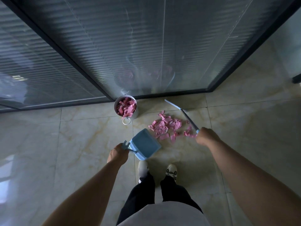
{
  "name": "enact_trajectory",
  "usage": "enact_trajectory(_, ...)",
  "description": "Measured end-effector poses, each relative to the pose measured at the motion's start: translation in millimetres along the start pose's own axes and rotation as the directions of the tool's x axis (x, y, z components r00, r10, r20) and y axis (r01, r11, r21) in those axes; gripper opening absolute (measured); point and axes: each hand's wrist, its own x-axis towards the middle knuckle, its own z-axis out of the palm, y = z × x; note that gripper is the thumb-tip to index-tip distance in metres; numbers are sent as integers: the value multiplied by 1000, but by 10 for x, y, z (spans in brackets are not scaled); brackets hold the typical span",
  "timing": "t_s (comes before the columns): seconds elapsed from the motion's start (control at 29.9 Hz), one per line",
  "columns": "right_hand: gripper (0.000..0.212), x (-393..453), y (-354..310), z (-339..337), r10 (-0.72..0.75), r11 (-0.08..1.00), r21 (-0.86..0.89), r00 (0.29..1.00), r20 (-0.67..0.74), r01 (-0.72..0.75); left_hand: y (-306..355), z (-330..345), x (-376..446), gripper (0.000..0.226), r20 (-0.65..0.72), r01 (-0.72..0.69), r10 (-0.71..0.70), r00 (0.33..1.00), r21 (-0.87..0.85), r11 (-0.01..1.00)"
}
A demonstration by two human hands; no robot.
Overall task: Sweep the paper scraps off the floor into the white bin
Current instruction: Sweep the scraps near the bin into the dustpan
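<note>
While the left hand (118,152) is gripping the blue dustpan (145,146) at centre frame, the right hand (205,136) is clutching the broom (187,115). Pink scraps (167,128) are lying between them; next, sweeping panward, then tipping into the half-full white bin (126,107) above.

The bin (126,108) stands at frame centre against the glass wall (130,46), with scraps inside. Right of it a scrap pile (167,127) lies on the floor (65,144). The dustpan (144,146) sits lower left of the pile, the broom (184,112) upper right.
</note>
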Motion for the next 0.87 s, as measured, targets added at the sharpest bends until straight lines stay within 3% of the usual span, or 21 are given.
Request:
enact_trajectory(0.4,43,-379,578,145,-2,956,-294,999,34,11,-71,-62,84,20,22,-13,13,1000,7,1000)
enact_trajectory(0.57,40,-557,692,138,24,970,-239,999,-46,-35,-8,-96,126,23,29,-19,18,999,2,1000)
enact_trajectory(0.7,43,-694,833,451,97,991,-87,995,-4,-97,39,-87,149,27,26,-25,25,999,-13,1000)
enact_trajectory(0.87,34,-778,901,743,201,979,30,979,-21,-200,18,-82,194,25,62,-63,63,996,-14,998)
